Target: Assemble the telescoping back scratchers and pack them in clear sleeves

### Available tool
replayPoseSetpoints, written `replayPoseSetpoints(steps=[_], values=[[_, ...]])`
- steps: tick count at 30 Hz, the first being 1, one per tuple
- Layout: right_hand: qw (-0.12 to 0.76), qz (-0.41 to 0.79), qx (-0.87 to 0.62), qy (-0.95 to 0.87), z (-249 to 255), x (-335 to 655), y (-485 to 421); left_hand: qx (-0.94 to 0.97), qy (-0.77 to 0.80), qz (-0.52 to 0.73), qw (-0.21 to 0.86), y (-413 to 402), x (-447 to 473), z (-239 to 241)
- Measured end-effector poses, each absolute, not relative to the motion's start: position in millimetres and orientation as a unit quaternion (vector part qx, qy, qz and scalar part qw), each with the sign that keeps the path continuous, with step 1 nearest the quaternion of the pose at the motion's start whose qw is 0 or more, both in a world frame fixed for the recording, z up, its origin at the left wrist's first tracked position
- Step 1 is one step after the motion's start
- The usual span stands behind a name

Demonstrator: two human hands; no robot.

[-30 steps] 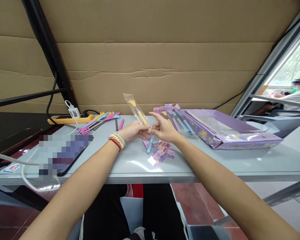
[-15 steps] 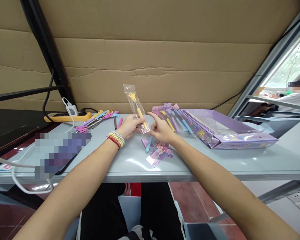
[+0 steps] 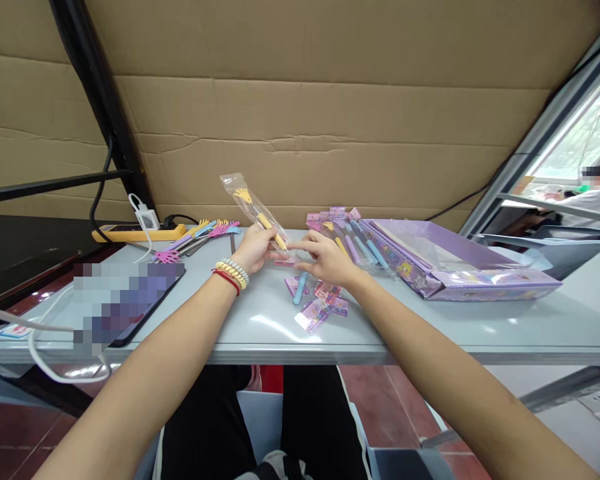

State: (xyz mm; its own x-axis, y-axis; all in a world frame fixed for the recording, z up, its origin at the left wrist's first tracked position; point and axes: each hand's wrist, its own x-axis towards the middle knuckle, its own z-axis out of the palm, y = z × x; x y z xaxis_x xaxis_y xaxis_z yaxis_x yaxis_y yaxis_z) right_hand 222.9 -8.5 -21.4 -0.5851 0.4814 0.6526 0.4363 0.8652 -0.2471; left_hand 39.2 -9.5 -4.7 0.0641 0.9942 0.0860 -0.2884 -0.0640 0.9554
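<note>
My left hand [image 3: 256,249] is closed around a yellow back scratcher [image 3: 265,221] with a small hand-shaped head, which sits inside a clear plastic bag [image 3: 231,181]. The bag tilts, its head end up and to the left. At the lower end of the bag, the thumb and forefinger of my right hand [image 3: 325,257] pinch the plastic. A pink patch, perhaps a card, shows near that end. Just below my right hand lies a light blue handle [image 3: 301,288], its upper end hidden. Pink printed cards [image 3: 314,315] are scattered around it.
Loose back scratchers [image 3: 200,238] lie in a pile at the left, by a yellow power strip [image 3: 140,233] and a phone [image 3: 145,300]. Bagged scratchers [image 3: 363,245] rest beside a purple display box [image 3: 485,283] on the right. A cardboard wall [image 3: 300,113] rises behind.
The bagged scratcher has tilted further left and its lower end has shifted slightly left. My right forefinger has come down from its raised position to the bag's lower end.
</note>
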Motion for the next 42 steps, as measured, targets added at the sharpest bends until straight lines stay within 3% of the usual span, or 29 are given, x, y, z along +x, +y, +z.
replayPoseSetpoints(steps=[5, 12, 20, 28, 34, 40, 42], values=[[0.417, 0.010, -0.237, -0.877, -20, 220, -10, 0.500, 0.394, 0.543, 0.547, -8, 41, -9], [0.331, 0.134, -0.293, -0.887, -18, 216, -16, 0.613, 0.376, 0.460, 0.520, -9, 43, -18], [0.344, 0.148, -0.283, -0.883, -16, 213, -19, 0.661, 0.372, 0.407, 0.509, -15, 45, -15], [0.399, 0.158, -0.321, -0.844, -16, 216, -17, 0.627, 0.307, 0.422, 0.579, -15, 45, -15], [0.430, 0.184, -0.345, -0.814, -18, 217, -14, 0.660, 0.264, 0.406, 0.574, -15, 41, -16], [0.469, 0.169, -0.387, -0.776, -19, 223, -7, 0.614, 0.321, 0.438, 0.574, -10, 40, -12], [0.440, 0.178, -0.387, -0.791, -19, 227, -4, 0.591, 0.363, 0.468, 0.547, -6, 37, -12]])
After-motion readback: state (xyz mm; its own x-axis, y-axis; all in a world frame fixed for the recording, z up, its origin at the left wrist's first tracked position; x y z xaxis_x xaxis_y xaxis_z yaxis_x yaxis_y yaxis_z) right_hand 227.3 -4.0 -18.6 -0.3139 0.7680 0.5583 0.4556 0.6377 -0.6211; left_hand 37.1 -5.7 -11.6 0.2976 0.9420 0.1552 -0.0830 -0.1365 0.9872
